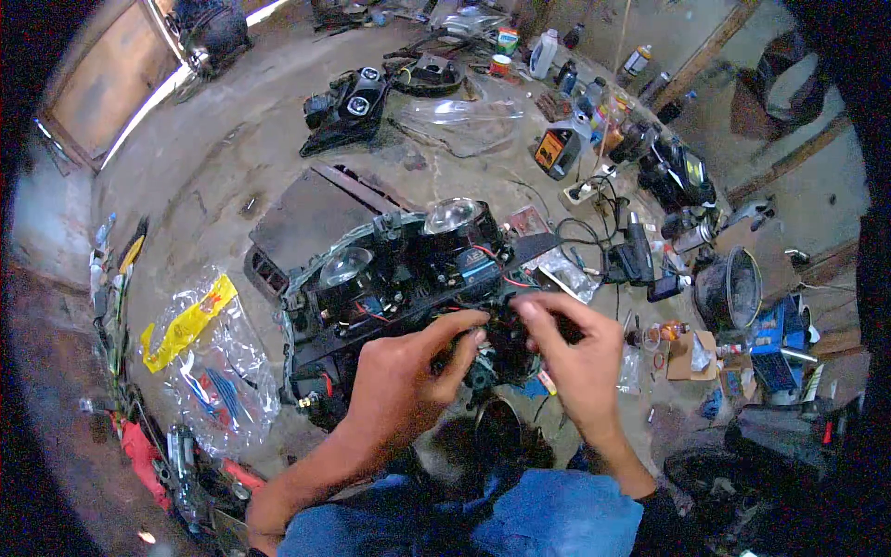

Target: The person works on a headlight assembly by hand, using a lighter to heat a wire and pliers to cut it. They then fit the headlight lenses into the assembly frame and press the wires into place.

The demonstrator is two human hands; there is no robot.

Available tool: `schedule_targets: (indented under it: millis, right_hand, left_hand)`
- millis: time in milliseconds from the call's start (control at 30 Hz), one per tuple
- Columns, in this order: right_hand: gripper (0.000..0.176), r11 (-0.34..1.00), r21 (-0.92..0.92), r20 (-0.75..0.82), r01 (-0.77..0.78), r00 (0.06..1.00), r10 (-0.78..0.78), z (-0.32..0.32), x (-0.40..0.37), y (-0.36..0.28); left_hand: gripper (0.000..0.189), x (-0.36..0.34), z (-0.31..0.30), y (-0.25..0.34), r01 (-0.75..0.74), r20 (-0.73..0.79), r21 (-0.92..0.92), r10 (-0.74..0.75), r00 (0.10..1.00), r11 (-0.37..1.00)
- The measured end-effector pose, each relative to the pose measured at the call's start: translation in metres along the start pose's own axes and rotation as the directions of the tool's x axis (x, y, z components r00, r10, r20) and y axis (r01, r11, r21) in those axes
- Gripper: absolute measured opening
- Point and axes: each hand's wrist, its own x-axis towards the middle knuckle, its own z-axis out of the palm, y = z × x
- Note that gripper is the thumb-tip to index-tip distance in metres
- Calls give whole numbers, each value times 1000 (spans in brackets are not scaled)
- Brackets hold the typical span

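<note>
A black headlight assembly (422,274) lies in front of me, its housing opened up. Two round clear projector lenses show in it, one lens (345,266) on the left and another lens (454,215) on the right. Between them sits a dark box with a blue label (479,270), and a red wire (490,252) runs beside it. Over the near edge of the assembly, my left hand (416,360) is closed in a pinch of thumb and forefinger. My right hand (583,357) pinches close by, just to its right. What lies between the fingertips is too small and dark to make out.
A heat gun (638,251) stands at right among cables. Plastic bags and a yellow wrapper (190,320) lie at left. Farther back is another black headlight (351,110). Bottles, a black bucket (729,288) and a small cardboard box (691,356) line the right side.
</note>
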Motion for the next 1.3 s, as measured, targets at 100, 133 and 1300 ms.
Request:
schedule_targets:
  millis: [100,133,1300]
  right_hand:
    - [22,999,-43,-62,8,998,-10,23,5,-7]
    - [24,997,-68,-87,36,995,-42,28,6,-8]
    - [20,994,-113,-167,1,986,-20,37,4,-4]
  left_hand:
    - [23,-3,4,0,24,-39,-46,-26,999,999]
    - [23,-3,4,1,32,-51,-47,-35,998,998]
    - [23,-5,23,12,64,-162,89,-49,986,994]
